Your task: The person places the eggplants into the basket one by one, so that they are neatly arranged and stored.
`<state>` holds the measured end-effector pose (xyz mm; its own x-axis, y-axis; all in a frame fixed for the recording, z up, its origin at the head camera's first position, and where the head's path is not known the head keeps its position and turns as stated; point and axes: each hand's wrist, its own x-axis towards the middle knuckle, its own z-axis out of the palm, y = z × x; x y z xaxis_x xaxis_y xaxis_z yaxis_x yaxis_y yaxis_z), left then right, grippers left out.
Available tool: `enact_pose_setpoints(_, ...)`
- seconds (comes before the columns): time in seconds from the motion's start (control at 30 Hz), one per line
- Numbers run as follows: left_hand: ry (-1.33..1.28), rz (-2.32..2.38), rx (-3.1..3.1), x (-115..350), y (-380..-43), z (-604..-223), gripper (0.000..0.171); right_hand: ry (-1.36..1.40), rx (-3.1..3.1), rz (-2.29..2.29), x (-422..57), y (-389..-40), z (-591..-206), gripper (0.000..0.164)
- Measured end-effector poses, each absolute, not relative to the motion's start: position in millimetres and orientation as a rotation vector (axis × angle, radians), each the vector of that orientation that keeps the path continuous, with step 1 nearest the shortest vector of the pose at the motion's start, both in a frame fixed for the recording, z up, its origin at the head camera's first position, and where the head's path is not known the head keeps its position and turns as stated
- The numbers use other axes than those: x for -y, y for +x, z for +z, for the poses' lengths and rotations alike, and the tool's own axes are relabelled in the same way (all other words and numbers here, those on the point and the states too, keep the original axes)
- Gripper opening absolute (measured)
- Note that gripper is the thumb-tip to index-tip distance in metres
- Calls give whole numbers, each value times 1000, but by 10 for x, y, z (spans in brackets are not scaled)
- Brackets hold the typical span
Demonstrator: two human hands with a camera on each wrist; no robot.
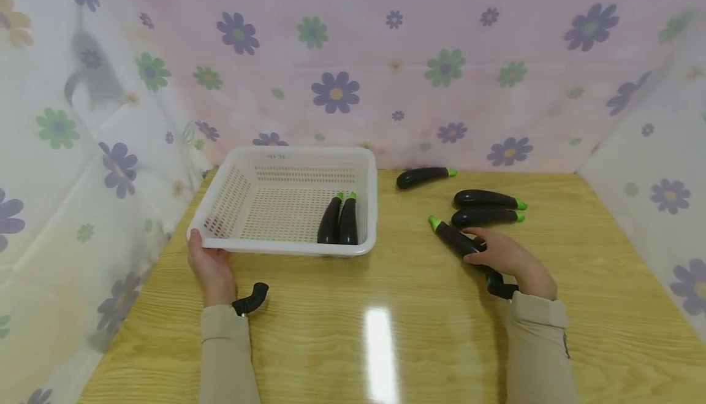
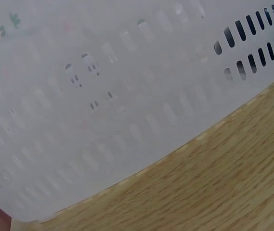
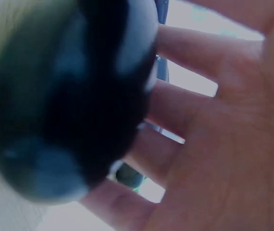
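Observation:
A white plastic basket (image 1: 287,246) with slotted walls sits at the left of the table. My left hand (image 1: 209,269) grips its near left corner, thumb at the rim and fingers below it. The left wrist view is mostly filled by the basket's wall (image 2: 127,106). Two dark eggplants (image 1: 348,223) with green stems lie side by side in the basket's right part. To the right, my right hand (image 1: 510,260) holds another eggplant (image 1: 458,240), its green stem pointing away to the left. In the right wrist view, the fingers (image 3: 189,53) reach around that eggplant's glossy rounded end (image 3: 79,110).
Two eggplants (image 1: 488,198) lie side by side just beyond my right hand. One more eggplant (image 1: 423,176) rests farther back by the flowered cloth wall (image 1: 386,116). Cloth also borders the wooden table (image 1: 309,330) on both sides. Black wrist mounts (image 1: 252,298) stick out at each wrist.

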<state>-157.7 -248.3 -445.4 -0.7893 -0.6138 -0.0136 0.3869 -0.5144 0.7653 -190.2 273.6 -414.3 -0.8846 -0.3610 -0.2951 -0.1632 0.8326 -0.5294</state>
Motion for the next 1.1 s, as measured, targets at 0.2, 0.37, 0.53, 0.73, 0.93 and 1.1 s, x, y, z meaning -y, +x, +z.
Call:
enact_pose_setpoints(0.2, 323, -2290, 1024, 2498, -1576, -4451, 40, -391, -2560, -800, -2705, -1901, -4152, 67)
enact_pose_setpoints(0.37, 301, -2305, 1033, 2487, -1588, -4411, 40, -355, -2548, -880, -2718, -1924, -4161, 67)
enact_pose_setpoints(0.53, 366, -2276, 1123, 2432, -1583, -4422, 39, -271, -2567, -903, -2746, -1906, -4104, 70)
enact_pose_setpoints(0.73, 389, -2208, 1211, 2427, -1560, -4492, 41, -159, -2557, -970, -2746, -1888, -4035, 76)
enact_pose_setpoints(0.93, 456, -2099, 1346, 2440, -1537, -4465, 40, -101, -2601, -1080, -2742, -1884, -4023, 78)
enact_pose_setpoints(1.1, 539, -2011, 1460, 2440, -1522, -4465, 40, -49, -2601, -1170, -2726, -1890, -4008, 81)
